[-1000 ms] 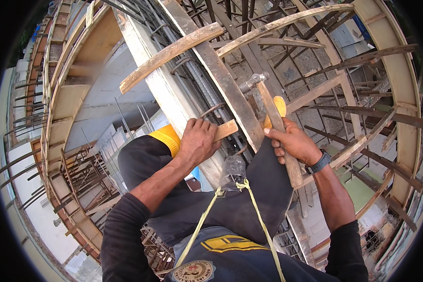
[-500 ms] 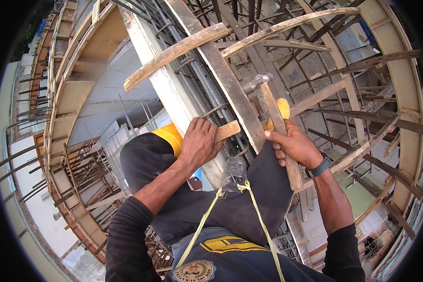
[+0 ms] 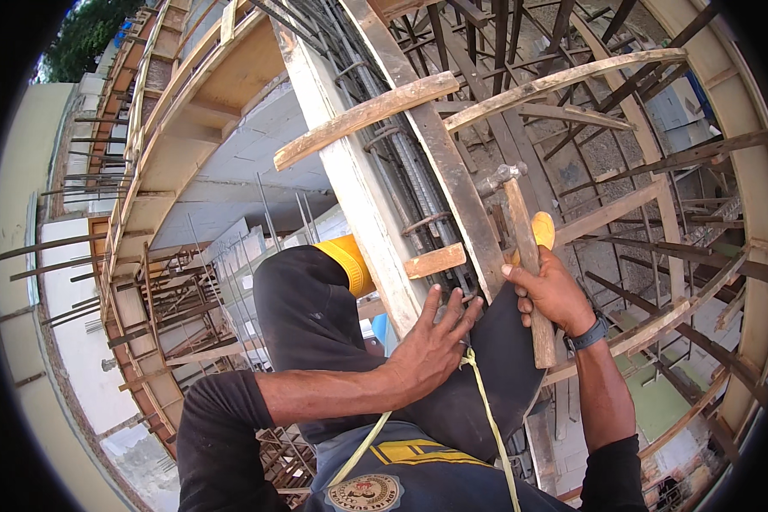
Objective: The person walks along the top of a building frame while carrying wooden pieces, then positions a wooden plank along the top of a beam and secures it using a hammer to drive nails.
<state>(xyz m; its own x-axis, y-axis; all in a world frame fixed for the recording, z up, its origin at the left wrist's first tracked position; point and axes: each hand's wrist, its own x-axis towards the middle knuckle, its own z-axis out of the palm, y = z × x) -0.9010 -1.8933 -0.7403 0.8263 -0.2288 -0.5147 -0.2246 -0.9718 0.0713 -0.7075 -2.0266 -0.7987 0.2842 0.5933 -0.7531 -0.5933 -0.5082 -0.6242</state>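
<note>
My right hand (image 3: pixel 555 294) is wrapped round the wooden handle of a hammer (image 3: pixel 520 213), whose metal head points up and away from me. My left hand (image 3: pixel 431 350) is open, fingers stretched and spread, over my lap at the near end of a narrow wooden form. It hides most of the clear plastic container hung from a yellow string (image 3: pixel 484 392). Just beyond its fingertips a short wood block (image 3: pixel 436 261) lies across the form's gap, untouched. Farther off, a longer wood strip (image 3: pixel 367 119) spans the pale board (image 3: pixel 350 179) and the brown board (image 3: pixel 461 179).
Ribbed steel bars (image 3: pixel 405 179) run between the two boards. My knees straddle the form, with yellow boots (image 3: pixel 347 263) either side. Curved plywood formwork (image 3: pixel 158 171) rises at left. Timber braces (image 3: pixel 572 85) and props cross the lower level at right.
My left hand has let go of the short wood block and moved back toward my lap, over the plastic container. The hammer stays in my right hand. The whole view has shifted.
</note>
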